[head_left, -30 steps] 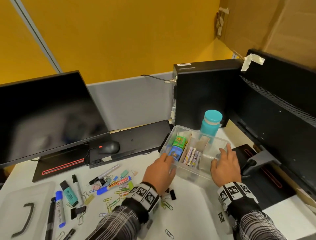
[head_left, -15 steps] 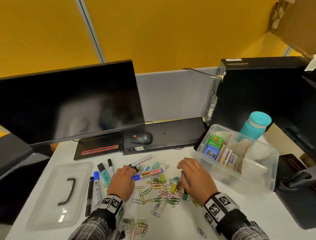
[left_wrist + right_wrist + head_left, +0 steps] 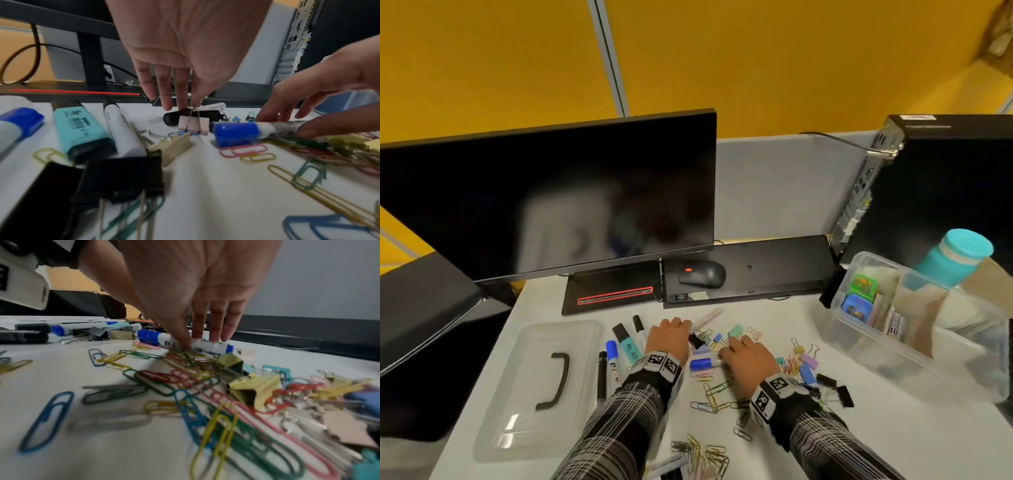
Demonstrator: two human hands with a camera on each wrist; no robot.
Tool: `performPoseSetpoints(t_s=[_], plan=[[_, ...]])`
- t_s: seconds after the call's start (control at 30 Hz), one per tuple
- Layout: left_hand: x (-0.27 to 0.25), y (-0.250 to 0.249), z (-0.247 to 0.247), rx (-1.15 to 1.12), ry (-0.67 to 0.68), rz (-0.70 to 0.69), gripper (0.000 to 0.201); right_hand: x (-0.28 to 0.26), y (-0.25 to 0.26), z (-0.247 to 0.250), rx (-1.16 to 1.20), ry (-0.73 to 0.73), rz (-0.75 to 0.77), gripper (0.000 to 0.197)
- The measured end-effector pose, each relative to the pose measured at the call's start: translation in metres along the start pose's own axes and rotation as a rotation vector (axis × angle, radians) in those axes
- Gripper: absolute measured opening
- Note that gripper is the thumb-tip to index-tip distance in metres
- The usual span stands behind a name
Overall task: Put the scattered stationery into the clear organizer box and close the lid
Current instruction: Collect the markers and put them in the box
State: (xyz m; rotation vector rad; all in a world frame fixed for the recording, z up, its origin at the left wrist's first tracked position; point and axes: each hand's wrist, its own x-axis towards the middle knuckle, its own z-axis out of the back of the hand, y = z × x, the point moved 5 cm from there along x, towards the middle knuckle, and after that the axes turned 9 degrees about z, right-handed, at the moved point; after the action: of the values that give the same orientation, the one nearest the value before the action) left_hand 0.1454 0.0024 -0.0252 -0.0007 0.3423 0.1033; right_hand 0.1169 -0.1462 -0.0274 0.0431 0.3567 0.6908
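Note:
The clear organizer box (image 3: 962, 346) stands open at the right, with small items in its compartments. Its lid (image 3: 541, 387) lies flat at the left. Markers (image 3: 619, 346), binder clips and paper clips (image 3: 714, 390) are scattered on the white desk between them. My left hand (image 3: 683, 332) reaches down and pinches the wire handles of a pink binder clip (image 3: 193, 127), which stands in front of a black marker (image 3: 191, 115). My right hand (image 3: 729, 353) holds a blue-capped white marker (image 3: 164, 339) between thumb and fingers; the marker still lies on the desk.
A monitor (image 3: 544, 198), mouse (image 3: 702, 274) and black keyboard (image 3: 756, 267) line the back. A computer tower (image 3: 941, 185) and a teal bottle (image 3: 955, 260) stand behind the box. Black binder clips (image 3: 835, 389) lie right of my right wrist.
Both hands left the box and came down over the scattered pile at the left. The right hand now holds the blue-capped marker, and the left hand has shifted to the pink binder clip.

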Motion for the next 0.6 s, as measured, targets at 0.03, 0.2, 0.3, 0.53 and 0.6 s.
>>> performPoseSetpoints(t_s=[0.03,0.2,0.3,0.53,0.6], plan=[[0.003,0.0,0.0,-0.012,-0.003,0.0,0.041,0.0,-0.002,0.0,0.015,-0.009,-0.018,0.04],[0.017,0.004,-0.005,-0.111,0.025,0.012,0.044,-0.008,-0.005,0.003,0.104,-0.133,-0.08,0.041],[0.022,0.006,-0.005,-0.135,0.054,0.022,0.04,-0.021,-0.009,0.004,0.171,-0.254,-0.128,0.034],[0.023,0.011,-0.008,-0.158,0.142,0.066,0.032,-0.036,-0.013,-0.003,0.228,-0.343,-0.135,0.029],[0.022,0.012,-0.006,-0.176,0.146,0.06,0.03,-0.037,-0.012,-0.002,0.228,-0.34,-0.148,0.03]])
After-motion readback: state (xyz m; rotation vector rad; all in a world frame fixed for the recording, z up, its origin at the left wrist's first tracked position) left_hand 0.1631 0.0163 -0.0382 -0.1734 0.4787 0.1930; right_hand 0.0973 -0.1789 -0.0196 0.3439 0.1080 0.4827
